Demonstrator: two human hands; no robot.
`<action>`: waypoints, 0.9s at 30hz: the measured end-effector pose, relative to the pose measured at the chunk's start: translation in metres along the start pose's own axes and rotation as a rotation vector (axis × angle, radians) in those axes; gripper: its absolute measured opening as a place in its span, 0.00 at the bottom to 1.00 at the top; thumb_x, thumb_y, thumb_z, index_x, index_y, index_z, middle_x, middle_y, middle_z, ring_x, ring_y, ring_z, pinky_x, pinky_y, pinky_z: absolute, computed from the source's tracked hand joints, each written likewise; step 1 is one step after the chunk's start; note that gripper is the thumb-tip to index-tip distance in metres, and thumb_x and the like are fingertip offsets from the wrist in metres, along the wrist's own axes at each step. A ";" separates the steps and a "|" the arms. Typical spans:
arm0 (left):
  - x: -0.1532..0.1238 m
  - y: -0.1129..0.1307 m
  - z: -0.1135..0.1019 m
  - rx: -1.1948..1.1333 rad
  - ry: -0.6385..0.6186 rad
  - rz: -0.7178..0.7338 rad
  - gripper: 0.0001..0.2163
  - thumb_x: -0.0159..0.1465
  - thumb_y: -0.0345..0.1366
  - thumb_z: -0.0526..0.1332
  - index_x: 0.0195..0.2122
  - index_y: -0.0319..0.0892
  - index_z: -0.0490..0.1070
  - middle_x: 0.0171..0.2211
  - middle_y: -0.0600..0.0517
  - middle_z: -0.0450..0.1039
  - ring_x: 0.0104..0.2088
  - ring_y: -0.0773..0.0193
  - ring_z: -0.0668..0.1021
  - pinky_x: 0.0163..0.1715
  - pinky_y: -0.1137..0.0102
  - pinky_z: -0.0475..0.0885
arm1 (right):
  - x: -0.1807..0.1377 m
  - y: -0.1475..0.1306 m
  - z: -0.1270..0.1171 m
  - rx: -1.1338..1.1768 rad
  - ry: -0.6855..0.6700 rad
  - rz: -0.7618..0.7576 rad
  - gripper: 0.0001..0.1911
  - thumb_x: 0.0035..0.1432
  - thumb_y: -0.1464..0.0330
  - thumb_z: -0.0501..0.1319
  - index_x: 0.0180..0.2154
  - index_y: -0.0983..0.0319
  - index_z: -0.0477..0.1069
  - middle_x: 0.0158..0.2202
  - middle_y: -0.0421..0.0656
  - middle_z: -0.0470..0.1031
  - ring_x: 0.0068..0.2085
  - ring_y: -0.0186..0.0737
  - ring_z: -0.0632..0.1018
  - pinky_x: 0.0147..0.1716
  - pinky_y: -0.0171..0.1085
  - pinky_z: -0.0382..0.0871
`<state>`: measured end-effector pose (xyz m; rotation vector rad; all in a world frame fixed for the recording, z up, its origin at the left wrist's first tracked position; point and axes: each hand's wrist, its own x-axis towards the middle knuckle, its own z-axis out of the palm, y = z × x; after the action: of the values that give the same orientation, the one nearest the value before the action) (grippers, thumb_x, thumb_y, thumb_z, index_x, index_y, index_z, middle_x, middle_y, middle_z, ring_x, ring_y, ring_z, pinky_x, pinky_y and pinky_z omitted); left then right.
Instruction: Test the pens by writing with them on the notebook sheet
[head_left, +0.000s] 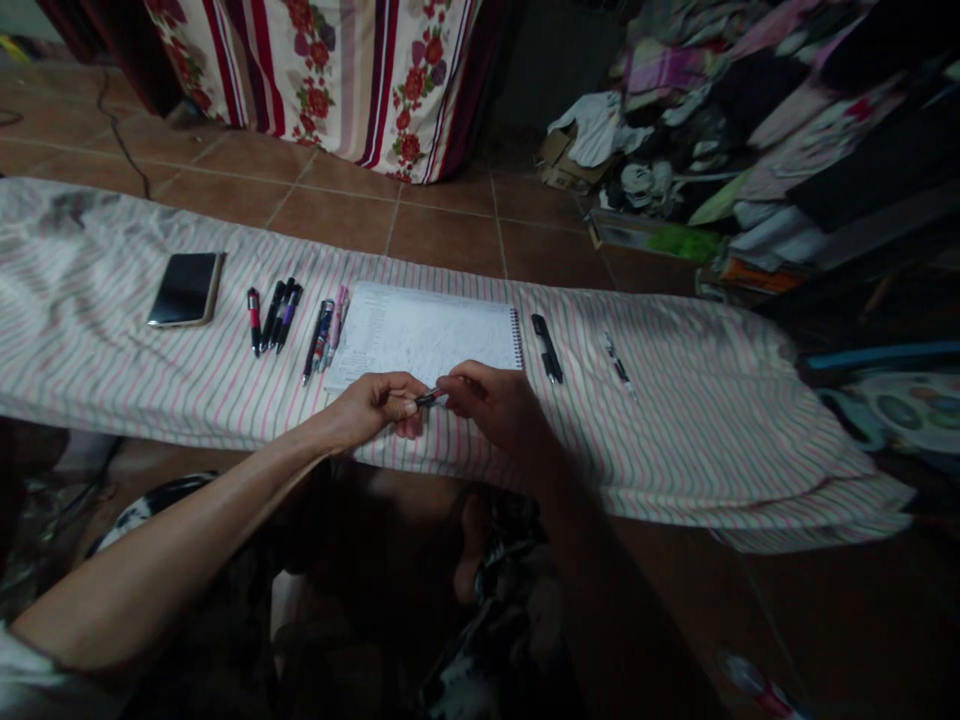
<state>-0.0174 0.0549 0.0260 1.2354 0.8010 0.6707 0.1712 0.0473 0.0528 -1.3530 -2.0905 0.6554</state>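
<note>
Between my two hands, above the near edge of a spiral notebook (pixel 435 325), is a dark pen (pixel 429 397) with a reddish part. My left hand (pixel 382 400) pinches its left end between thumb and fingers. At the other end, the fingers of my right hand (pixel 487 398) close around it and hide that tip. The notebook lies open with faint writing on its page. Right of the notebook are a black pen (pixel 547 347) and a clear-and-black pen (pixel 619 365). A group of pens (pixel 325 335) lies along its left edge.
Farther left are more pens (pixel 279 315) and a phone (pixel 185 290) on the striped cloth (pixel 675 400). Beyond the low table, a floral curtain (pixel 337 80) hangs over the tiled floor (pixel 450 220). Clothes and a cardboard box (pixel 562 160) are piled at the back right.
</note>
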 end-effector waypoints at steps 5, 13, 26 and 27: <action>-0.001 -0.001 0.005 0.037 0.050 0.043 0.05 0.57 0.30 0.57 0.34 0.36 0.68 0.19 0.56 0.69 0.20 0.72 0.69 0.25 0.72 0.65 | 0.003 -0.007 0.008 -0.268 0.102 0.079 0.24 0.59 0.55 0.49 0.20 0.62 0.68 0.14 0.37 0.63 0.18 0.30 0.63 0.22 0.32 0.49; -0.001 -0.005 0.009 0.068 0.137 0.101 0.18 0.57 0.31 0.57 0.50 0.38 0.65 0.19 0.58 0.68 0.20 0.72 0.70 0.24 0.74 0.65 | 0.005 -0.004 0.015 -0.561 0.115 0.014 0.12 0.59 0.63 0.53 0.39 0.52 0.75 0.19 0.39 0.71 0.21 0.32 0.67 0.22 0.33 0.47; 0.002 0.006 0.008 -0.082 0.221 0.020 0.13 0.56 0.31 0.60 0.42 0.32 0.74 0.17 0.55 0.68 0.19 0.73 0.68 0.24 0.72 0.65 | 0.006 0.005 0.013 0.251 0.148 0.020 0.13 0.56 0.67 0.53 0.43 0.60 0.69 0.37 0.41 0.76 0.33 0.35 0.77 0.35 0.35 0.69; 0.002 0.006 0.007 -0.075 0.207 0.018 0.13 0.56 0.31 0.60 0.42 0.32 0.74 0.17 0.55 0.69 0.19 0.72 0.68 0.24 0.72 0.65 | 0.005 0.007 0.011 0.265 0.145 0.020 0.12 0.56 0.68 0.53 0.42 0.60 0.70 0.35 0.41 0.77 0.32 0.35 0.77 0.34 0.35 0.69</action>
<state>-0.0106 0.0539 0.0326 1.1182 0.9275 0.8463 0.1663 0.0538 0.0407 -1.2348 -1.8070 0.7877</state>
